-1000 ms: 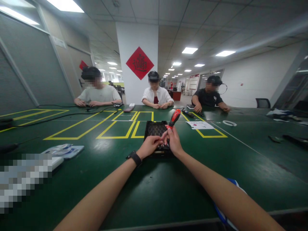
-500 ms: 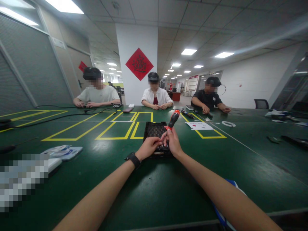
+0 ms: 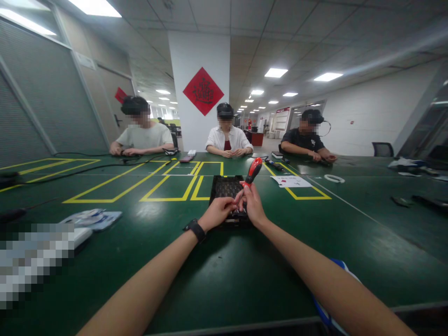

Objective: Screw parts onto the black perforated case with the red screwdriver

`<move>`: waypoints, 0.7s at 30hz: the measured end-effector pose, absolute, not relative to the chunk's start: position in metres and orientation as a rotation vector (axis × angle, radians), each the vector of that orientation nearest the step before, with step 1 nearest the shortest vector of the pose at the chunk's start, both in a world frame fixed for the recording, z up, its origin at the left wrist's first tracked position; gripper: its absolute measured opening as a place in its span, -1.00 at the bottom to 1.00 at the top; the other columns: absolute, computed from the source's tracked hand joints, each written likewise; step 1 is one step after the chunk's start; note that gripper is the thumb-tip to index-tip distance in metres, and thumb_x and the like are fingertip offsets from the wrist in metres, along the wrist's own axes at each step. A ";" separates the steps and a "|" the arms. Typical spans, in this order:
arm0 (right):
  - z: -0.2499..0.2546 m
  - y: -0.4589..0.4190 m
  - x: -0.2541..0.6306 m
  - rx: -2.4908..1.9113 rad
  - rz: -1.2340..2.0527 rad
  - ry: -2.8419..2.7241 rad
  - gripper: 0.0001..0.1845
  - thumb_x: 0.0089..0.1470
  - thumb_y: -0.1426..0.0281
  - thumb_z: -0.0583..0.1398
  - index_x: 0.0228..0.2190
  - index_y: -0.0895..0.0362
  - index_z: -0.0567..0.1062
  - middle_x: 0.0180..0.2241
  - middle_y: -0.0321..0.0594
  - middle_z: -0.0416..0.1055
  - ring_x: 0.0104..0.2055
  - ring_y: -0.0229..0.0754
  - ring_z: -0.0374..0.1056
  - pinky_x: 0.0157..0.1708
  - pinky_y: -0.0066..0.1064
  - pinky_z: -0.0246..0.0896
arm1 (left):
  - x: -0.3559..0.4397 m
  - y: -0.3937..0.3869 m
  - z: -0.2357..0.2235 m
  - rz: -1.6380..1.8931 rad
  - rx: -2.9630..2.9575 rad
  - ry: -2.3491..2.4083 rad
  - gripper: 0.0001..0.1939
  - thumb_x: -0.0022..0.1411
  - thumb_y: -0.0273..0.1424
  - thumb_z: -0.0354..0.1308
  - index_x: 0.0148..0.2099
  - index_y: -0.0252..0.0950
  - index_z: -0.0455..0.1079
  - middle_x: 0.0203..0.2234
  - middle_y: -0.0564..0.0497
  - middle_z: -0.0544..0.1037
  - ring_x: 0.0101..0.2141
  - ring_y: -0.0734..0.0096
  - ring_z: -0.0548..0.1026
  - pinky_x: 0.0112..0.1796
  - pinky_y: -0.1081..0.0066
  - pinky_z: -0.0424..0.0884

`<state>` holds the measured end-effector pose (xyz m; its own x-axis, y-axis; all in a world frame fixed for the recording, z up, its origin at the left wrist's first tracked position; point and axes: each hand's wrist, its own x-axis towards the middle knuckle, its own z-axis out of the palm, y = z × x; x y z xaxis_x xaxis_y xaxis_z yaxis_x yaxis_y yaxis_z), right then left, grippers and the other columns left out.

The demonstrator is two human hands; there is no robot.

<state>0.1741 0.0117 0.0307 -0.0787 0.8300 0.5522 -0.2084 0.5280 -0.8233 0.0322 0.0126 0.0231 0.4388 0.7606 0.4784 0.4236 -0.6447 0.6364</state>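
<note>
A red-and-black screwdriver leans in my right hand, handle up and to the right, its shaft running down between my fingers. My left hand is pinched close to the shaft's lower end; whether it grips the shaft or something small there is hidden. Both hands are above a black tray with a patterned, bumpy inside, which lies on the green table. The tray's near part is partly covered by my fingers. A dark watch band is on my left wrist.
Yellow tape lines mark the tabletop. A white paper sheet and a white ring lie to the right. Blue-and-white packets lie at left. Three people sit along the far side, with cables and tools before them.
My hands and the screwdriver stay nearly in place over the tray. The view has shifted slightly. Across the table, the person at right has brought their hands closer together.
</note>
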 end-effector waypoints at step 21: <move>0.031 0.009 0.173 -0.650 0.827 -1.427 -0.64 0.12 0.16 -0.04 -0.13 0.11 0.23 -0.55 -0.36 0.38 -0.68 -0.40 0.16 -0.63 -0.55 0.12 | 0.035 0.017 0.018 1.150 2.104 1.048 -0.74 -0.06 -0.27 0.22 -0.38 -0.38 0.36 -0.59 0.08 0.42 -0.56 0.54 0.32 -0.52 0.54 0.23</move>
<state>0.1729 0.0087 0.0308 -0.0388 0.8114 0.5832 -0.1027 0.5773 -0.8101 0.0350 0.0168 0.0181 0.3404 0.8208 0.4588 0.3808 -0.5664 0.7309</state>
